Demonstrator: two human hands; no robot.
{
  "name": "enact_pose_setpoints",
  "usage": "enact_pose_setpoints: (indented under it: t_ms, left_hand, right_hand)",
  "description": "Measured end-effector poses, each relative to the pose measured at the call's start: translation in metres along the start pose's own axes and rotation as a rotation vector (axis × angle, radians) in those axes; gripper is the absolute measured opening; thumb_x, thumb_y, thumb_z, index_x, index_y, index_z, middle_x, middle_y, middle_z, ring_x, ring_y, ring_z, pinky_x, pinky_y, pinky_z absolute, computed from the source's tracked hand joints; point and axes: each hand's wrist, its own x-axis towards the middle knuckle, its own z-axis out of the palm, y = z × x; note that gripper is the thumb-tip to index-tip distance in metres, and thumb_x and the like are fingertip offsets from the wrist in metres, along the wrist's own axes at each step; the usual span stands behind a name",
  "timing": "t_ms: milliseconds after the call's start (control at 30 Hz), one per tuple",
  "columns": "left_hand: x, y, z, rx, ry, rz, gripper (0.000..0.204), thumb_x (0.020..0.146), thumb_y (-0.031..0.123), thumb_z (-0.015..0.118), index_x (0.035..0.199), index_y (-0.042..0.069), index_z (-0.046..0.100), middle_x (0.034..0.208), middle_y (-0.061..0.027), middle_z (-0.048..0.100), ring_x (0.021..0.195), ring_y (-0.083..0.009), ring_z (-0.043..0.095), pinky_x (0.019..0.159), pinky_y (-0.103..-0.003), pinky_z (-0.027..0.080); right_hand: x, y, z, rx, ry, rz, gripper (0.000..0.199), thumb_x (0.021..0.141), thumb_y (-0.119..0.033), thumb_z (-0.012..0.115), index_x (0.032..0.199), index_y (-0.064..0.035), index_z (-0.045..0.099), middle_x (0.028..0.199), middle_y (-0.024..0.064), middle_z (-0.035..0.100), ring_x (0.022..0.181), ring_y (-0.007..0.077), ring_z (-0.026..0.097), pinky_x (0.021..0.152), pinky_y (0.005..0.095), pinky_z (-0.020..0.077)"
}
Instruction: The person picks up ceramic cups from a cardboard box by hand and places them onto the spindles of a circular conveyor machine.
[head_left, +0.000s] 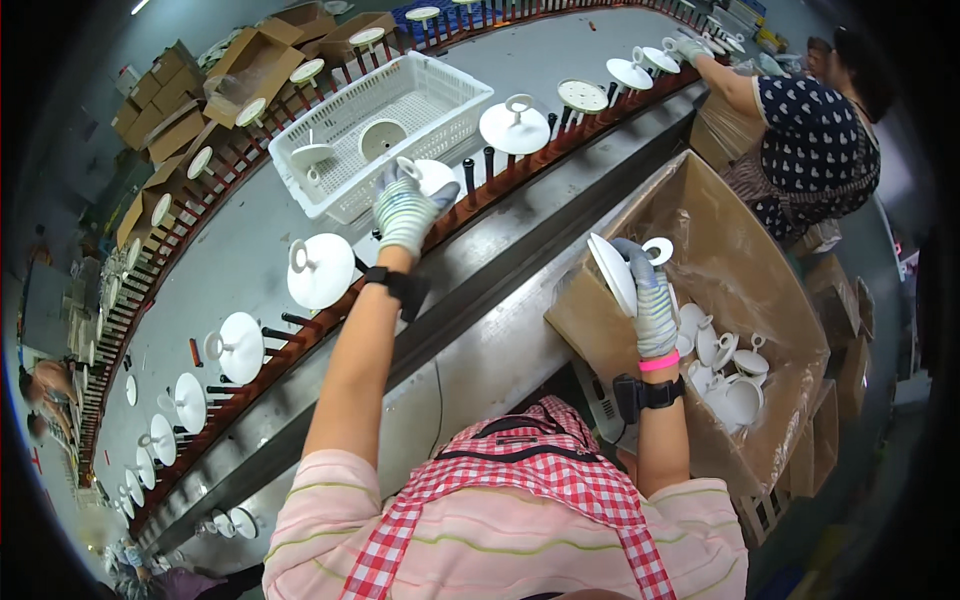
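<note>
My left hand (403, 212), in a striped glove, reaches over the conveyor's near edge. Its fingers close on a white disc with a ring handle (436, 177), beside bare black-tipped pegs (489, 165). Part of that disc is hidden behind the fingers. Above the cardboard box, my right hand (650, 295), also gloved, grips a white disc (612, 276) tilted on edge. A white ring (657, 251) shows beyond its fingers; whether it belongs to the same piece I cannot tell. More ringed white discs (320, 272) sit on pegs along the line.
A white plastic basket (455, 130) with a few discs stands across the conveyor. The open, plastic-lined cardboard box (770, 440) at my right contains several white pieces (738, 400). Another person (815, 140) works at the far right. Cardboard boxes (250, 75) are stacked at the back left.
</note>
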Motion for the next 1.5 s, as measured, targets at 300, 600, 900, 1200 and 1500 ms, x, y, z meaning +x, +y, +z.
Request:
enact_pose_setpoints:
  t_ms: [300, 600, 900, 1200, 1500]
  left_hand:
    - [-0.039, -0.029, -0.021, 0.194, -0.001, 0.119, 0.100, 0.057, 0.044, 0.078, 0.133, -0.002, 0.031, 0.138, -0.0230, 0.032, 0.128, -0.0402, 0.030, 0.105, -0.046, 0.031]
    - [-0.098, -0.077, -0.020, 0.281, 0.274, 0.012, 0.092, 0.053, 0.022, 0.083, 0.129, 0.003, 0.034, 0.133, -0.0206, 0.035, 0.123, -0.0383, 0.036, 0.099, -0.048, 0.033]
    - [-0.165, -0.073, -0.017, 0.166, 0.522, -0.087, 0.066, 0.069, 0.012, 0.061, 0.131, 0.005, 0.039, 0.136, -0.0229, 0.032, 0.125, -0.0425, 0.029, 0.104, -0.053, 0.023]
    - [-0.091, 0.026, -0.024, -0.538, 0.069, 0.274, 0.040, 0.088, 0.018, 0.050, 0.125, 0.002, 0.045, 0.122, -0.0214, 0.051, 0.114, -0.0348, 0.049, 0.098, -0.037, 0.038]
    - [0.053, 0.033, 0.054, -0.508, -0.116, -0.177, 0.045, 0.087, 0.035, 0.045, 0.120, 0.004, 0.054, 0.117, -0.0244, 0.055, 0.110, -0.0407, 0.052, 0.094, -0.043, 0.041]
  right_hand:
    - [0.022, 0.011, -0.019, -0.151, 0.043, -0.103, 0.039, 0.092, -0.036, 0.050, 0.108, -0.0015, 0.060, 0.097, 0.0036, 0.061, 0.089, 0.0120, 0.054, 0.080, 0.0264, 0.0428]
    - [0.164, -0.040, 0.018, -0.208, -0.179, -0.244, 0.041, 0.089, -0.038, 0.054, 0.108, -0.0026, 0.059, 0.089, 0.0052, 0.062, 0.082, 0.0130, 0.055, 0.073, 0.0280, 0.0446]
    - [0.314, 0.068, 0.095, -0.614, -0.087, -0.166, 0.050, 0.086, -0.047, 0.048, 0.119, -0.0095, 0.056, 0.115, 0.0193, 0.058, 0.109, 0.0360, 0.053, 0.094, 0.0389, 0.0417]
    - [0.264, 0.047, 0.156, -0.976, -0.343, -0.423, 0.045, 0.084, -0.029, 0.045, 0.128, -0.0180, 0.047, 0.134, 0.0089, 0.043, 0.125, 0.0266, 0.037, 0.102, 0.0475, 0.0268]
    - [0.232, 0.065, 0.158, -0.500, -0.495, -0.541, 0.036, 0.087, -0.021, 0.049, 0.120, -0.0058, 0.054, 0.123, 0.0190, 0.052, 0.115, 0.0363, 0.047, 0.100, 0.0384, 0.0366]
